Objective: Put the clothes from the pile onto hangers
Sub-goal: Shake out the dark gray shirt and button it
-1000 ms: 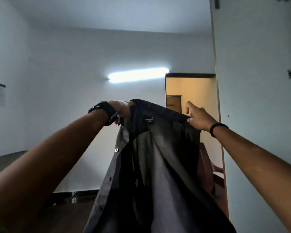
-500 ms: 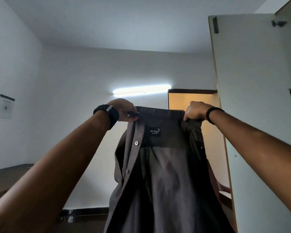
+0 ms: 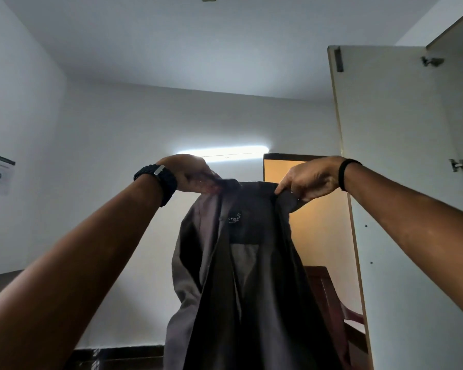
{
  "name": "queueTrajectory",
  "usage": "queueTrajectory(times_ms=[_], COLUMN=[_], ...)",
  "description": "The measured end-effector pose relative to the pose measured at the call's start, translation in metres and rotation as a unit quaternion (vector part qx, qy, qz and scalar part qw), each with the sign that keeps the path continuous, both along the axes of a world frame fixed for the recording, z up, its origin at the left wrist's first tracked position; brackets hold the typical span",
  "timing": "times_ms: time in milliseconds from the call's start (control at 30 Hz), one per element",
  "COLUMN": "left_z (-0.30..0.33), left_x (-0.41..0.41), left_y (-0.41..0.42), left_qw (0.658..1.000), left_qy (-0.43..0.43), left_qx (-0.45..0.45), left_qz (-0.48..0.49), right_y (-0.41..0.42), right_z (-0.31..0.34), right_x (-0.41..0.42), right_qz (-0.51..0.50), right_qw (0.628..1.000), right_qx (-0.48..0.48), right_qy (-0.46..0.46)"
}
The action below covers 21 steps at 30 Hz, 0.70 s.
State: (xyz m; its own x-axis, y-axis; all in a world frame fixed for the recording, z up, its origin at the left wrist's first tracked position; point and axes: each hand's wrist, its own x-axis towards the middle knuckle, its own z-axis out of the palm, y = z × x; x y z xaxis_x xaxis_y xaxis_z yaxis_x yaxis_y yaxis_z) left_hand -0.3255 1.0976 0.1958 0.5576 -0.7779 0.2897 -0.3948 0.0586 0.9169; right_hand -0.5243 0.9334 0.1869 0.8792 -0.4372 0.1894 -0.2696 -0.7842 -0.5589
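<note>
While left hand (image 3: 189, 173) and right hand (image 3: 309, 178) pinch the shirt (image 3: 241, 276) collar, fingertips buried in cloth — hem cut off below

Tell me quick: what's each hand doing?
Left hand: gripping the shirt at the collar.
Right hand: gripping the collar's other end.

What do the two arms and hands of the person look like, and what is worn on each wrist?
Both forearms are bare, with no sleeves in view. The left hand has a thick black wristwatch with a ridged strap and a small silver loop at its wrist. The right hand has a thin plain black band around its wrist. No rings or gloves are visible.
</note>
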Motion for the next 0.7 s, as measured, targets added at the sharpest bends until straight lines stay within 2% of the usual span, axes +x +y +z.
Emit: queueTrajectory(times_ms=[67,133,233,367,467,500,567,600,633,700], left_z=[0.002,-0.002,-0.008,-0.009,-0.005,-0.002,0.005,0.01,0.015,0.026], left_x=[0.004,0.003,0.011,0.008,0.003,0.001,-0.003,-0.004,-0.007,-0.012], left_y=[0.0,-0.001,-0.005,-0.009,-0.009,-0.008,-0.004,-0.002,0.0,0.006], left_qw=[1.0,0.994,0.95,0.895,0.849,0.832,0.799,0.793,0.8,0.835], left_qy=[0.0,-0.102,-0.292,-0.407,-0.469,-0.491,-0.533,-0.541,-0.536,-0.499], left_qx=[-0.003,0.036,0.072,-0.003,0.013,0.03,0.048,0.042,0.03,0.023], left_qz=[-0.022,-0.011,0.09,0.183,0.245,0.256,0.274,0.276,0.268,0.232], right_y=[-0.001,-0.005,-0.011,-0.014,-0.013,-0.011,-0.006,-0.005,-0.004,0.001], right_z=[0.001,0.0,-0.001,0.005,0.011,0.012,0.014,0.017,0.022,0.03], right_x=[-0.002,-0.002,0.001,0.003,0.001,0.0,-0.001,-0.003,-0.006,-0.016], right_qz=[-0.007,-0.034,-0.086,-0.104,-0.119,-0.132,-0.178,-0.19,-0.194,-0.167], right_qw=[0.999,0.994,0.975,0.957,0.941,0.924,0.86,0.84,0.846,0.909], right_qx=[-0.052,-0.108,-0.201,-0.251,-0.277,-0.304,-0.395,-0.417,-0.406,-0.323], right_qy=[0.003,-0.007,-0.04,-0.102,-0.156,-0.19,-0.27,-0.291,-0.287,-0.201])
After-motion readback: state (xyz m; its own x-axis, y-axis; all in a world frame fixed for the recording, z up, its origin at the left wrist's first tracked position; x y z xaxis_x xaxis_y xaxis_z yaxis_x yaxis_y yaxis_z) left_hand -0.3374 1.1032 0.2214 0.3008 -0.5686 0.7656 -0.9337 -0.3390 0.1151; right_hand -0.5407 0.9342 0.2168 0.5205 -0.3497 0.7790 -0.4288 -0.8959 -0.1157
